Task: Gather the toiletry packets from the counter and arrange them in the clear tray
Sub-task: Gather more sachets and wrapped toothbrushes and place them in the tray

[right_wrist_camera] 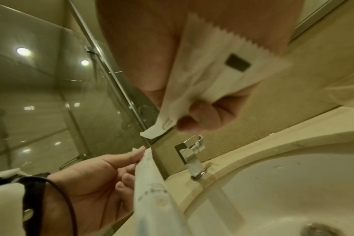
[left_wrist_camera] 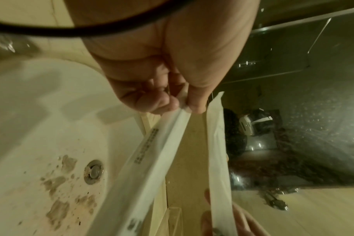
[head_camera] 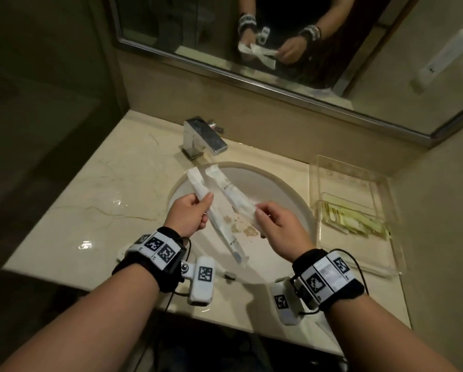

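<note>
Packets first — two long, narrow sachets of thin, milky-white crinkled film, each with a slim toothbrush-like shape showing through. The left hand (head_camera: 191,210) pinches one packet (head_camera: 216,220) partway along between thumb and curled fingers, so it slants from near the faucet down over the basin. The right hand (head_camera: 280,224) pinches the near end of the second packet (head_camera: 230,193), its zigzag-cut edge lying against the palm in the right wrist view, fine print running along its length. The two packets lie close together over the sink (head_camera: 284,189), not quite parallel.

That sink is a smooth oval bowl of white porcelain, blotched with brownish stains near a round metal drain (left_wrist_camera: 93,171). A squared chrome faucet (head_camera: 202,138) stands behind it. The counter (head_camera: 96,189) is glossy cream marble with thin veins, catching small highlights.

To the right sits the clear tray (head_camera: 356,251), a rectangular acrylic piece with upright walls — yellowish-green flat packets (head_camera: 351,220) lie in its middle section, well apart from both hands. A metal-framed mirror (head_camera: 278,84) hangs above, on beige tiled walls, reflecting the hands and packets. The room is dim and yellowish.
</note>
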{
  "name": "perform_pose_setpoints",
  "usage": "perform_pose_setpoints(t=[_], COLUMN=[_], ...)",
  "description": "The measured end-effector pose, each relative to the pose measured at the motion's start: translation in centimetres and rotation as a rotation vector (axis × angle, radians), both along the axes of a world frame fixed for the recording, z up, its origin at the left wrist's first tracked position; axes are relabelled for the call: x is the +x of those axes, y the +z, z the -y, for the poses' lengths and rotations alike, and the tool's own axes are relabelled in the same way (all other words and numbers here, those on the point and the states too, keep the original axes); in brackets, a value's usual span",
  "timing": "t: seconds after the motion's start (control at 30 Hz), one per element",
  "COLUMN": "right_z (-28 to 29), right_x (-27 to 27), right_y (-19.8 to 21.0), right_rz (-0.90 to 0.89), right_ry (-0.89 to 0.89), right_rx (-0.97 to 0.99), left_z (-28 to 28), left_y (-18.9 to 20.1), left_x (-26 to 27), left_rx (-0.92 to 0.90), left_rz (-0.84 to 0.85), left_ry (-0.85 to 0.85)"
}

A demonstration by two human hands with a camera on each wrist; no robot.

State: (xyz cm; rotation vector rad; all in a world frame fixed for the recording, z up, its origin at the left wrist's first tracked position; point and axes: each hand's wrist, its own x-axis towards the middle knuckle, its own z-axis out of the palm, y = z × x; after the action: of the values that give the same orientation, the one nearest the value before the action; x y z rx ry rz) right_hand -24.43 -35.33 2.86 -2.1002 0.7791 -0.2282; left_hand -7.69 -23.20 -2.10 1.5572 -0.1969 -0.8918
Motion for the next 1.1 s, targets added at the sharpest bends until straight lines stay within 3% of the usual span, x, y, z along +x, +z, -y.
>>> perform_pose_setpoints(t=[0.17, 0.27, 0.47, 0.63, 0.93, 1.0, 1.1], right_z=[-0.4, -0.2, -1.0, -4.2, -6.0, -6.4, -8.2], right_x=[2.2, 3.7, 8.5, 12.8, 15.6, 15.8, 15.8], right_y=[0.9, 1.7, 4.1, 5.1, 2.9, 2.3, 2.1], right_rz=[-0.031, -0.079, -0.179, -0.087, 0.135, 0.110, -0.011], right_ry=[0.231, 0.368, 0.819, 1.018, 0.877, 0.748, 0.408], right_rx=[-0.022, -0.064, -0.658, -0.841, -0.584, -0.479, -0.262], left_z=[-3.2, -5.0, -7.5, -7.7, -10.1, -10.7, -11.2], left_y=[0.2, 0.8, 1.4, 2.1, 1.9, 1.8, 2.0], left_x=[2.9, 4.1, 6.3, 5.7, 6.9, 7.1, 7.4], left_rx=[0.019, 0.034, 0.026, -0.033, -0.241, -0.243, -0.226], left_rz=[-0.090, -0.081, -0.097, -0.075, -0.205, -0.198, -0.152], left_ry=[0.062, 0.008, -0.240, -0.316, -0.245, -0.232, -0.151])
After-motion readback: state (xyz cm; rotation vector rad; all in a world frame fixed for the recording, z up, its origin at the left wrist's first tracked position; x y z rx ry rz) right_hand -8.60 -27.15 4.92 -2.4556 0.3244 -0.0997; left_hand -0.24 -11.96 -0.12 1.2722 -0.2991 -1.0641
